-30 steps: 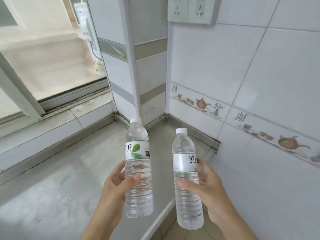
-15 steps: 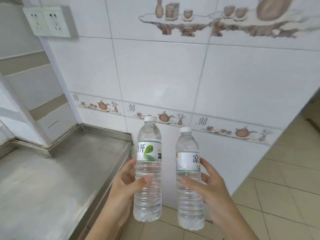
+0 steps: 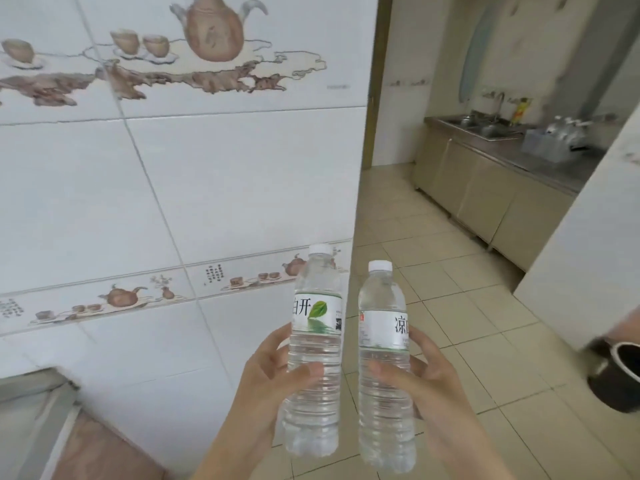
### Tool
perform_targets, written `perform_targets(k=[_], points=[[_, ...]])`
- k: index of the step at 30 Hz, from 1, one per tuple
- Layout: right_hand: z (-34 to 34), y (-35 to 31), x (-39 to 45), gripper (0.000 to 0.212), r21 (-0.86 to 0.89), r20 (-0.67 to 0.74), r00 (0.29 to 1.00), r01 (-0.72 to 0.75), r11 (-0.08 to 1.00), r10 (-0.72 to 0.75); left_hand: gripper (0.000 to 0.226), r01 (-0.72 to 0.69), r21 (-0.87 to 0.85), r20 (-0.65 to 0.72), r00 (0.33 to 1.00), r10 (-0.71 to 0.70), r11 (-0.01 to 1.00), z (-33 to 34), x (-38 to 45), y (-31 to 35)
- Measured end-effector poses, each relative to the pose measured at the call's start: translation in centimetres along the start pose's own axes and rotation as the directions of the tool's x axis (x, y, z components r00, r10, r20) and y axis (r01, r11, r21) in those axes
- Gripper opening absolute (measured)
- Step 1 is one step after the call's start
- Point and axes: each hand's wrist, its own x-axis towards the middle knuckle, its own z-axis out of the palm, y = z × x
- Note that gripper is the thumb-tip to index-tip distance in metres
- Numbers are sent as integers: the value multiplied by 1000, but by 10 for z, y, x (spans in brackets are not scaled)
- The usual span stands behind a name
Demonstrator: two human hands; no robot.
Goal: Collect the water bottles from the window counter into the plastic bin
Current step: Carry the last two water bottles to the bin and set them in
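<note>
I hold two clear water bottles upright in front of me, both with white caps. My left hand (image 3: 266, 379) grips the bottle with the green leaf label (image 3: 313, 341). My right hand (image 3: 426, 382) grips the bottle with the plain white label (image 3: 382, 344). The two bottles stand side by side, a little apart. Far off at the upper right, a translucent plastic bin (image 3: 550, 142) sits on a steel kitchen counter (image 3: 540, 161), with several bottles standing in it. A corner of the window counter (image 3: 27, 400) shows at the lower left.
A white tiled wall (image 3: 207, 185) with teapot pictures fills the left and ends at a corner. Beige floor tiles (image 3: 450, 271) lead past it to the kitchen cabinets and sink (image 3: 485, 128). A white wall or column (image 3: 581, 244) stands at the right, with a dark bucket (image 3: 620, 375) below it.
My view has swung right, away from the window counter and along the tiled wall, until the kitchen and the bin came into sight. Both hands kept their bottles upright throughout.
</note>
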Motion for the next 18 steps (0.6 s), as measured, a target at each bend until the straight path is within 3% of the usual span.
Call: perform_targets(k=[4, 10, 18], points=[[-40, -12, 26, 79, 33, -102, 995, 17, 999, -14, 81, 32, 42, 110, 993, -36, 999, 43, 52, -8], [-93, -41, 84, 73, 81, -258, 965, 73, 994, -50, 75, 70, 62, 269, 960, -84, 996, 104, 147, -11], [-163, -75, 157, 80, 106, -455, 889, 118, 987, -57, 83, 116, 78, 357, 924, -137, 990, 177, 260, -17]])
